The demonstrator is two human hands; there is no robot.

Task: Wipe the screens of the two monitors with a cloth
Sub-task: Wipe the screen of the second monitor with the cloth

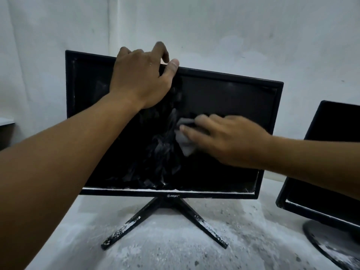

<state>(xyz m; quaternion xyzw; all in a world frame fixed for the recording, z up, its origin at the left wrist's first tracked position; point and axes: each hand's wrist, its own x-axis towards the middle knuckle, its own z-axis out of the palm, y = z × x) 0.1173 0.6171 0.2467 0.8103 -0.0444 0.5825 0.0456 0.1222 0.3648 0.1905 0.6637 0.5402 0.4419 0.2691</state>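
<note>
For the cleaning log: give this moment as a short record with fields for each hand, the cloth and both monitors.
left hand: grips the top edge of the middle monitor
right hand: presses the cloth on that monitor's screen
cloth: grey, crumpled, near the screen's middle
middle monitor: dusty, smeared streaks left of the cloth, X-shaped stand
second monitor: at right, partly out of view, round base, untouched
table: dusty, speckled

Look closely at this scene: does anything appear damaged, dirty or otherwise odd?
Yes. The middle monitor shows crack-like streaks fanning across its lower centre, left of the grey cloth. White powdery residue lines its bottom bezel and speckles its X-shaped stand; the second monitor at right is similarly dusted.
</note>
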